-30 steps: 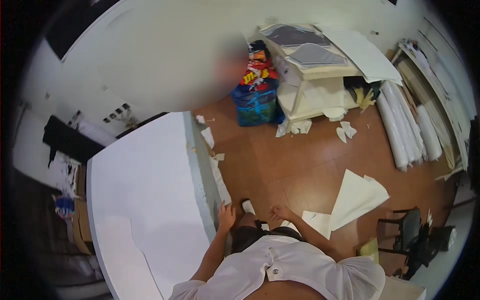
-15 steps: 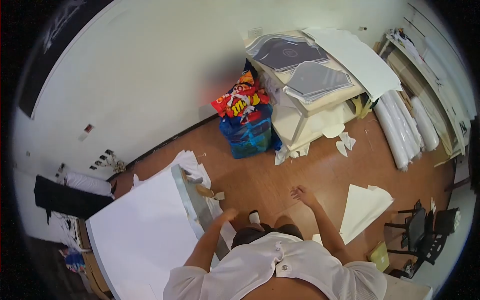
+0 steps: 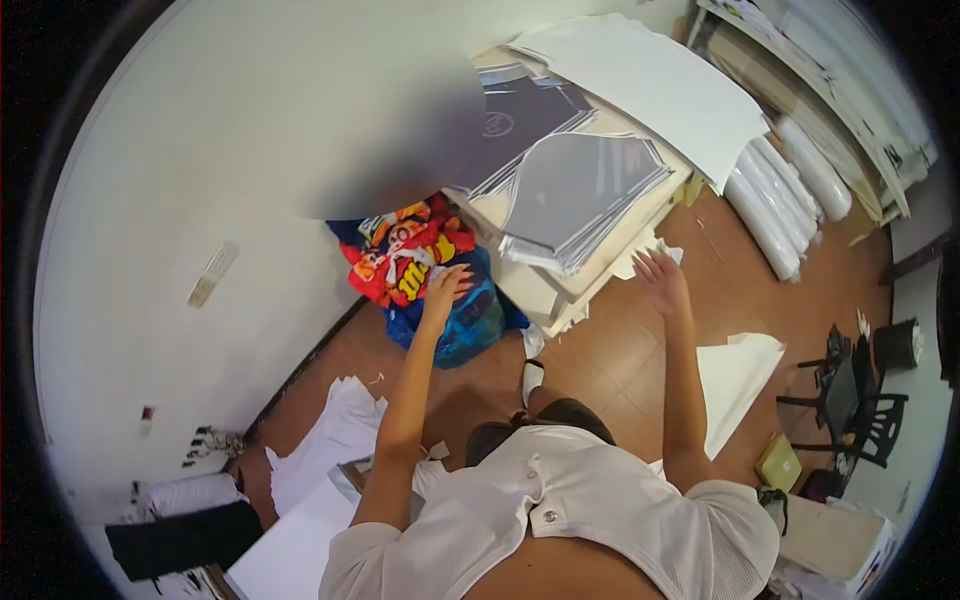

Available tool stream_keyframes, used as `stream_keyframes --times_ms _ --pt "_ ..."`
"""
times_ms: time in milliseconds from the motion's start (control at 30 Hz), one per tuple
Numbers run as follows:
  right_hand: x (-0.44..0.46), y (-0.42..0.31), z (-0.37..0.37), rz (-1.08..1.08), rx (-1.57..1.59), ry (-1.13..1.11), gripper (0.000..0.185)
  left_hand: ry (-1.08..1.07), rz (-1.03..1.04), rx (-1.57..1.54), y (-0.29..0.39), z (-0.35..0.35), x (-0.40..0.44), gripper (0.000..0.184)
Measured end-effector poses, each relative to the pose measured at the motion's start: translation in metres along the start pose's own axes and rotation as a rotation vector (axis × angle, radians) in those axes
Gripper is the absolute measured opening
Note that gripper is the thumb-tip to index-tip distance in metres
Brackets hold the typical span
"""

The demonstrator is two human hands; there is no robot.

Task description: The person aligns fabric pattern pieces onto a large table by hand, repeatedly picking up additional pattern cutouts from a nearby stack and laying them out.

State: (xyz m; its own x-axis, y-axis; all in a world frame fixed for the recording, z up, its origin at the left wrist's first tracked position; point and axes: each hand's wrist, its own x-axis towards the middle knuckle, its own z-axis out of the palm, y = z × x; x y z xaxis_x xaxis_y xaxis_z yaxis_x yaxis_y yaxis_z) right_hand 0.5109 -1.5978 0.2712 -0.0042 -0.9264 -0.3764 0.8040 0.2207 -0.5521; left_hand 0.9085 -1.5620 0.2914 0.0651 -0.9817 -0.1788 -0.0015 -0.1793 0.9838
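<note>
My left hand (image 3: 447,287) reaches forward, fingers apart and holding nothing. It shows in front of a large blue bag (image 3: 455,340) topped with red and yellow printed plastic (image 3: 410,255); whether it touches the bag I cannot tell. My right hand (image 3: 662,282) is stretched forward with fingers spread, also holding nothing, by the near right side of a cream table (image 3: 575,290). On that table lie a stack of grey shaped sheets (image 3: 585,190), some darker grey sheets (image 3: 530,120) and a large white sheet (image 3: 655,85).
White sheet material (image 3: 735,385) lies on the brown floor at right. Plastic-wrapped rolls (image 3: 770,205) stand beyond it. A black chair (image 3: 875,425) is at far right. Crumpled white fabric (image 3: 325,450) and a white-topped table (image 3: 290,545) are at lower left.
I have stepped toward the table with the grey sheets. Both hands have moved forward, the left from beside the white-topped table to in front of the bag. The view has shifted.
</note>
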Motion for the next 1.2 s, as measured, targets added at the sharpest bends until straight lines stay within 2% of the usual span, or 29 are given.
stream_keyframes --times_ms 100,233,267,400,433,567,633,667,733,800,833,867,933,1067,1133,1167,1200 --pt "0.076 0.001 0.032 -0.005 -0.068 0.030 0.031 -0.016 -0.081 -0.064 0.010 0.027 0.056 0.031" --pt "0.138 0.014 0.051 -0.105 -0.150 0.213 0.031 0.225 0.423 0.576 -0.024 0.058 0.135 0.035" --pt "0.149 0.014 0.054 -0.132 -0.185 0.246 0.032 0.202 0.422 0.581 -0.028 0.064 0.154 0.035" --pt "0.191 0.004 0.070 -0.217 -0.410 0.340 0.033 0.256 0.388 1.221 0.013 0.103 0.213 0.048" --pt "0.199 0.002 0.072 -0.228 -0.476 0.371 0.034 0.217 0.401 1.225 0.011 0.103 0.226 0.048" --pt "0.217 0.001 0.074 -0.227 -0.703 0.476 0.035 -0.014 0.016 0.793 -0.013 0.101 0.293 0.052" --pt "0.223 0.009 0.077 -0.223 -0.785 0.523 0.036 -0.031 0.025 0.535 -0.033 0.086 0.305 0.032" --pt "0.225 0.013 0.078 -0.229 -0.824 0.547 0.036 -0.033 0.022 0.538 -0.033 0.083 0.306 0.032" --pt "0.229 0.020 0.081 -0.258 -0.889 0.601 0.037 0.065 0.198 0.755 0.013 0.101 0.286 0.026" --pt "0.230 0.025 0.085 -0.301 -0.909 0.638 0.038 0.138 0.438 0.419 -0.022 0.108 0.298 0.020" --pt "0.229 0.025 0.087 -0.298 -0.908 0.641 0.038 0.135 0.435 0.421 -0.012 0.113 0.295 0.020" --pt "0.225 0.026 0.087 -0.339 -0.832 0.618 0.034 0.009 0.171 0.317 -0.001 0.117 0.292 0.022" --pt "0.213 0.025 0.086 -0.377 -0.755 0.599 0.031 -0.115 -0.096 0.211 0.020 0.114 0.293 0.024" --pt "0.187 0.014 0.065 -0.307 -0.624 0.599 0.034 -0.597 -0.031 0.340 0.047 0.098 0.312 0.030" --pt "0.178 0.009 0.055 -0.273 -0.565 0.578 0.036 -0.421 0.472 0.674 0.067 0.067 0.352 0.037" --pt "0.174 0.007 0.052 -0.278 -0.575 0.588 0.035 -0.247 0.621 0.605 0.092 0.054 0.372 0.036" --pt "0.163 0.003 0.058 -0.281 -0.613 0.584 0.034 -0.033 0.724 0.710 0.105 0.036 0.396 0.038"
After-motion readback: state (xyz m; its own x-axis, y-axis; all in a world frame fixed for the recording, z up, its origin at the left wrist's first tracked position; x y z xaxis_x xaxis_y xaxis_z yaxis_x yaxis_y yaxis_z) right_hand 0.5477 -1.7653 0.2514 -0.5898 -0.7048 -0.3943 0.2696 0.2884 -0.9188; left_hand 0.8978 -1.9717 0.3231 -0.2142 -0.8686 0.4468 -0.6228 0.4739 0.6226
